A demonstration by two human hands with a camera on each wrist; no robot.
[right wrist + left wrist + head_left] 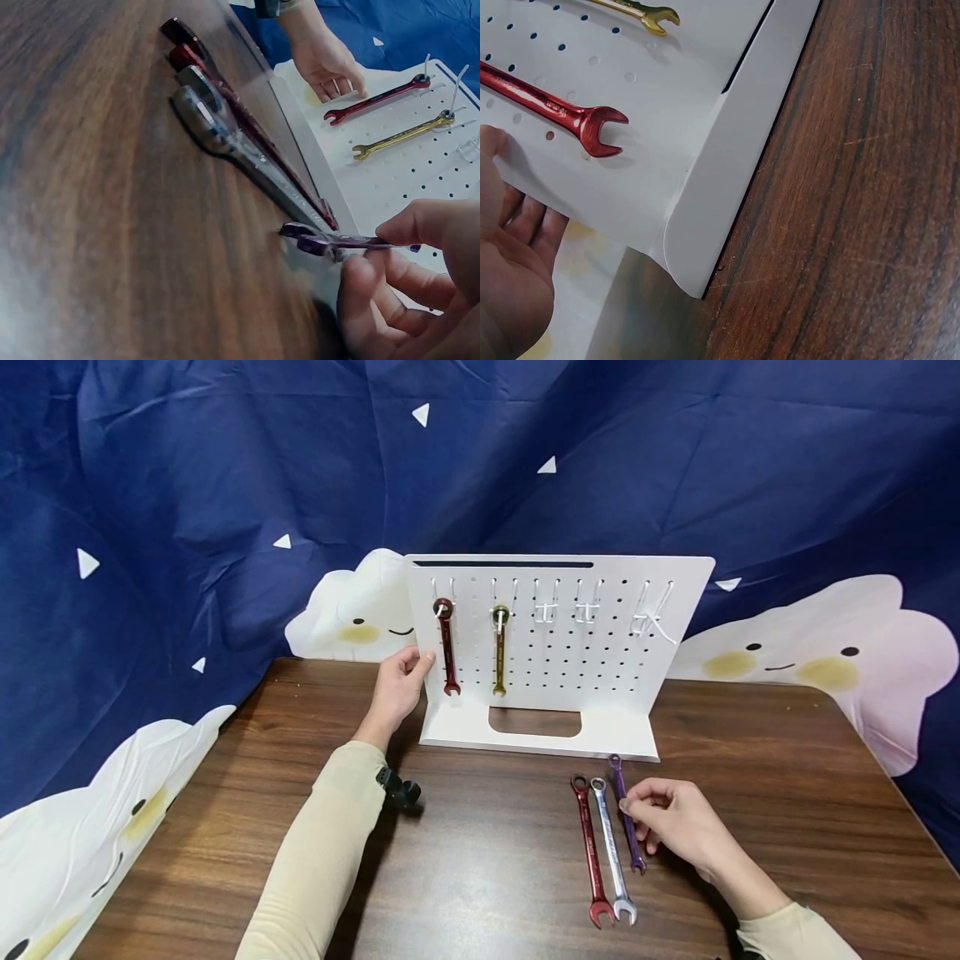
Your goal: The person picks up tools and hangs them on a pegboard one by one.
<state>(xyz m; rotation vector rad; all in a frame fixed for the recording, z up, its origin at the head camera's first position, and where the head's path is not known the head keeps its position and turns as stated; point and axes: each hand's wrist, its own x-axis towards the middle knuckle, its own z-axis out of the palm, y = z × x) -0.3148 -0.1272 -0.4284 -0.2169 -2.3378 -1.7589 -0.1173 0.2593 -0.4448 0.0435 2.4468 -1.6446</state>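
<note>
At its left edge, a white pegboard stand (566, 700) is gripped by my left hand (397, 687), thumb on the front face and fingers behind the panel. My right hand (678, 821) pinches a purple combination wrench (619, 783) between thumb and fingers. In the right wrist view the open end of this purple wrench (315, 244) points away from the fingers. Left of it, a silver wrench (611, 843) and a red wrench (589, 843) lie side by side on the table. Another red wrench (448, 653) and a gold wrench (500, 656) hang by their ring ends on the pegboard.
White hooks (546, 610) without wrenches line the upper middle and right of the board; the rightmost hook (651, 614) sits askew. The stand rests near the back of the brown wooden table (480, 860). A blue curtain (480, 477) with clouds hangs behind.
</note>
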